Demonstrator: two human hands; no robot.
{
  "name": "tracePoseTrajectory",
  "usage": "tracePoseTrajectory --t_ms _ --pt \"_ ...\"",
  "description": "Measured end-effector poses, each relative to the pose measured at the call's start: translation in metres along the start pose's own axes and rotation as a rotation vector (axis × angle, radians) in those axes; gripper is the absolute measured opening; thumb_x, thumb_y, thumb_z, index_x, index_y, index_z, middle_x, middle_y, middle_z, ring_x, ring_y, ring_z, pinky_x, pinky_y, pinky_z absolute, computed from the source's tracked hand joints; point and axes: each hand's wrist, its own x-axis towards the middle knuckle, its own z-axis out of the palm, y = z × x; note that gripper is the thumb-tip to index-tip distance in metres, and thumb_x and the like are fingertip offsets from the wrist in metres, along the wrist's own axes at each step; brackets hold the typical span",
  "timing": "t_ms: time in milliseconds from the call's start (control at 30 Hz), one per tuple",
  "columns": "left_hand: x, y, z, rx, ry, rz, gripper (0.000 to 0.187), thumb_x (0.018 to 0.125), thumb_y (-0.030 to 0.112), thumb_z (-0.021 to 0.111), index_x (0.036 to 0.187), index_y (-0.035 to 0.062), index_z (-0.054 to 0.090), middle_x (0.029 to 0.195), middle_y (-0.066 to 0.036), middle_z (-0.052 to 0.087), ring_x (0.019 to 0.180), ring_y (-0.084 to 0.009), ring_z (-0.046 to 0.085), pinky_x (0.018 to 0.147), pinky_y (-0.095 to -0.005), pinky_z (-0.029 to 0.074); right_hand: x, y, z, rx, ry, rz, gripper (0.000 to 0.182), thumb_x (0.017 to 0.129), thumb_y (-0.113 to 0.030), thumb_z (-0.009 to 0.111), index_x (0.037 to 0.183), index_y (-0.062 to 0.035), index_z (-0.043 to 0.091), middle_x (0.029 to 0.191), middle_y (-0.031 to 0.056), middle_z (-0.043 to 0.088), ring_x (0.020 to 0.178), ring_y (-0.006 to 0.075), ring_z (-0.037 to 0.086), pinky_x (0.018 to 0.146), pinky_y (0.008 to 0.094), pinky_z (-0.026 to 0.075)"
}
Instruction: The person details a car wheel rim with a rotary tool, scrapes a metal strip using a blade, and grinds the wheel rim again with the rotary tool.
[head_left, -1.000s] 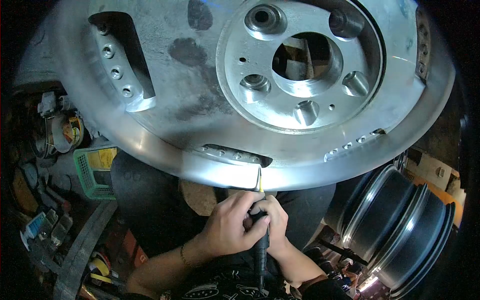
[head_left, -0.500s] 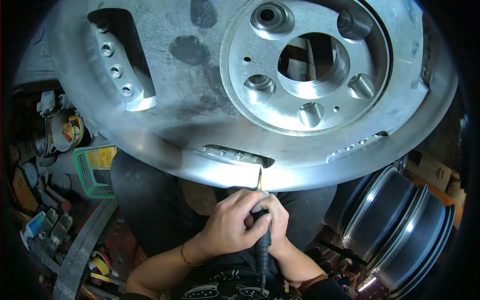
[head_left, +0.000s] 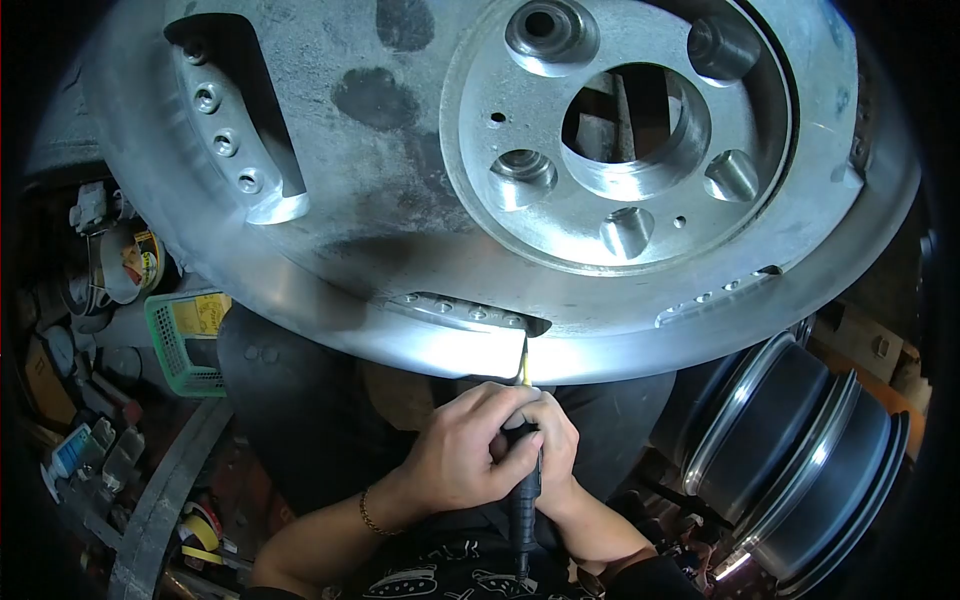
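Both hands are wrapped around a black rotary grinder handpiece, its corded end toward my chest. My left hand closes over it from the left, and my right hand grips from the right, fingers overlapping near the nose. A slim yellowish bit sticks out forward. Its tip is right at the edge of a slot in the lower rim of a large bare-metal wheel. Small round holes line that slot. The hub recess has a big centre bore with several bolt holes around it.
Stacked wheel barrels stand at the right. To the left are a green basket, a round container, a tape roll and small bottles. My legs are below the wheel's edge.
The wheel looks slightly larger, with its hub shifted a little right and its left slot a little left. My hands keep the same grip, the bit still at the slot's edge.
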Motion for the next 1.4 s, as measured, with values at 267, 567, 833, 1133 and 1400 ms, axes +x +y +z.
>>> tracePoseTrajectory --t_ms 267,567,833,1133,1400 --pt "0.0 -0.0012 -0.0008 -0.006 -0.008 0.007 0.042 0.084 0.016 0.069 0.12 -0.0028 0.06 0.09 -0.013 0.062 0.062 -0.0176 0.058 0.059 -0.0294 0.05 0.0008 -0.0039 0.0001 0.003 -0.008 0.041 0.028 0.073 -0.004 0.075 0.091 -0.0045 0.054 0.078 0.0126 0.055 0.065 0.0302 0.055 0.055 0.0377 0.045" --pt "0.0018 0.0009 -0.0016 0.013 -0.009 0.011 0.042 0.084 0.016 0.069 0.12 -0.0032 0.059 0.09 -0.013 0.061 0.064 -0.0183 0.059 0.06 -0.0296 0.05 0.0001 -0.001 -0.0008 0.036 -0.015 0.038 0.028 0.073 -0.003 0.075 0.091 -0.0042 0.054 0.079 0.0126 0.056 0.066 0.0307 0.056 0.056 0.0379 0.046" --pt "0.0014 -0.0003 -0.0015 0.01 0.03 0.023 0.042 0.084 0.016 0.069 0.12 -0.0029 0.059 0.088 -0.013 0.061 0.063 -0.0177 0.058 0.059 -0.0297 0.05 0.0044 -0.0019 0.0004 0.072 -0.024 0.053 0.027 0.073 -0.003 0.074 0.092 -0.0038 0.054 0.08 0.0126 0.057 0.067 0.0306 0.056 0.057 0.0374 0.046" --pt "0.0023 -0.0001 -0.0017 0.009 -0.008 0.013 0.042 0.084 0.016 0.068 0.12 -0.0027 0.059 0.087 -0.013 0.061 0.063 -0.0188 0.059 0.06 -0.0302 0.05 0.0002 0.0006 -0.0006 0.04 -0.021 0.037 0.029 0.074 -0.002 0.075 0.093 -0.0037 0.054 0.079 0.0129 0.056 0.065 0.03 0.054 0.056 0.037 0.045" --pt "0.0018 0.0009 -0.0036 0.051 0.022 0.03 0.041 0.084 0.017 0.069 0.118 -0.0032 0.06 0.087 -0.014 0.061 0.062 -0.0198 0.058 0.059 -0.0305 0.05 0.0033 0.0002 0.0015 0.117 -0.038 0.065 0.03 0.074 -0.002 0.076 0.093 -0.0041 0.054 0.079 0.0125 0.056 0.066 0.0288 0.056 0.057 0.0365 0.045"
